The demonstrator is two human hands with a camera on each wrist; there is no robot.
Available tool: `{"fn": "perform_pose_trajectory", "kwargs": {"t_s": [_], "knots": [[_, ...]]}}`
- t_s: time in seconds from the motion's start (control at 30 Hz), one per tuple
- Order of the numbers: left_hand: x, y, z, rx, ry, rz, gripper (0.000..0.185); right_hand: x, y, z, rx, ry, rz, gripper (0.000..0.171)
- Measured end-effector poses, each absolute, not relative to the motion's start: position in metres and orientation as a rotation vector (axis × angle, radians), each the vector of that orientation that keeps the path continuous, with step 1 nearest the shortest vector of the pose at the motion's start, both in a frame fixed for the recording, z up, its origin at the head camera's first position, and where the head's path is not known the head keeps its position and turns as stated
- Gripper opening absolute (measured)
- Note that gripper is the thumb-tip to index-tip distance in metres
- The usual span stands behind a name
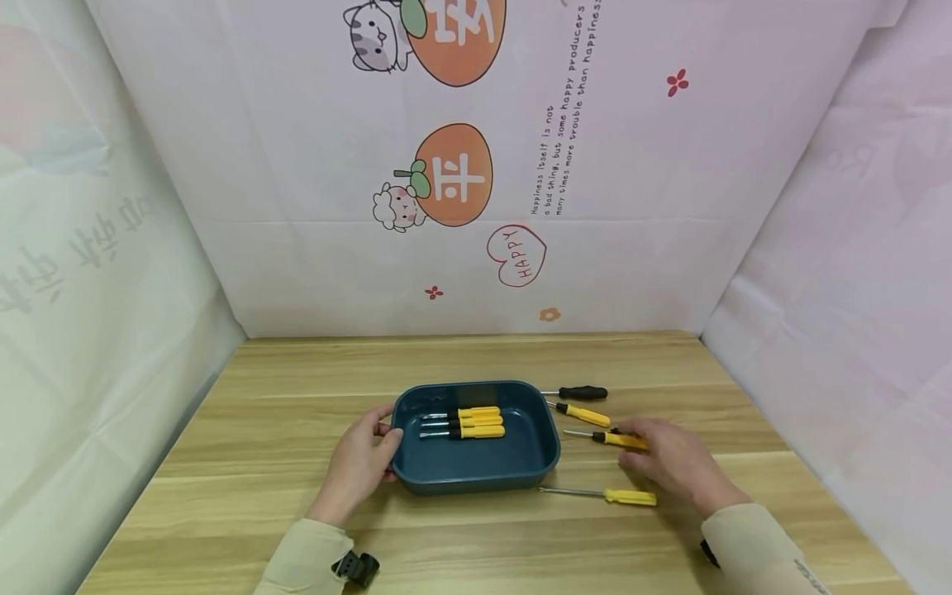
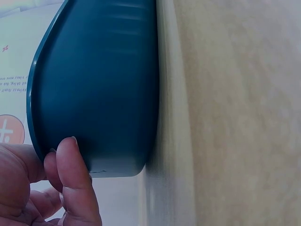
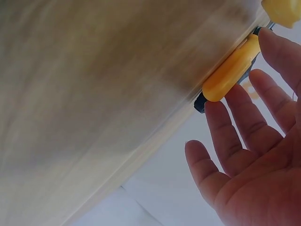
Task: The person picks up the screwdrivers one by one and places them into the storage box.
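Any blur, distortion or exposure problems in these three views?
Head view: sharp and evenly lit, with wide-angle bending toward the edges; the blue tray and screwdrivers read clearly. Left wrist view: the tray's wall is fairly crisp, the wooden table smeared. Right wrist view: the table is streaked with blur, the right hand is bright and washed out, the yellow handle soft.

the right hand (image 3: 254, 165) fills the lower right of the view, palm showing, fingers (image 3: 225, 127) straight and spread. their tips reach a yellow screwdriver handle (image 3: 231, 70) with a black end cap, which lies on the wooden table (image 3: 94, 94). whether the fingertips touch it is hard to tell. another yellow handle (image 3: 282, 10) shows at the top right corner. the table looks blurred.
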State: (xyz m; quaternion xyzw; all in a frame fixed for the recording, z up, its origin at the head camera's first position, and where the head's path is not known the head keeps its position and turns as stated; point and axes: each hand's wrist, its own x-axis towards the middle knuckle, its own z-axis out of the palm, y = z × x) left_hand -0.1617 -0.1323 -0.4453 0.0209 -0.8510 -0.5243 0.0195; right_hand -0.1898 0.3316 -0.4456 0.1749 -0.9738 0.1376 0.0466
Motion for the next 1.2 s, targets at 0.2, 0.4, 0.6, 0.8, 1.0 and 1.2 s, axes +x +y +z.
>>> {"fn": "perform_pose_trajectory", "kwargs": {"t_s": [0.2, 0.4, 0.6, 0.8, 1.0, 1.2], "knots": [[-0.1625, -0.132, -0.4455, 0.065, -2.637, -1.629, 0.047, -0.1902, 0.331, -0.4453, 0.524, -2.988, 0.429, 0.037], [-0.1623, -0.132, -0.4453, 0.066, -2.633, -1.634, 0.047, -0.192, 0.3314, -0.446, 0.492, -3.034, 0.422, 0.032], [-0.1623, -0.132, -0.4454, 0.066, -2.634, -1.628, 0.047, -0.1926, 0.3307, -0.4466, 0.497, -3.051, 0.37, 0.03], [-0.1614, -0.1319, -0.4454, 0.063, -2.641, -1.62, 0.047, -0.1926, 0.3299, -0.4471, 0.489, -3.069, 0.357, 0.029], [-0.1616, -0.1321, -0.4464, 0.062, -2.645, -1.608, 0.047, -0.1931, 0.3287, -0.4456, 0.488, -3.097, 0.367, 0.027], [-0.1617, -0.1324, -0.4466, 0.065, -2.643, -1.609, 0.048, -0.1927, 0.3269, -0.4437, 0.475, -3.116, 0.35, 0.027]]}}
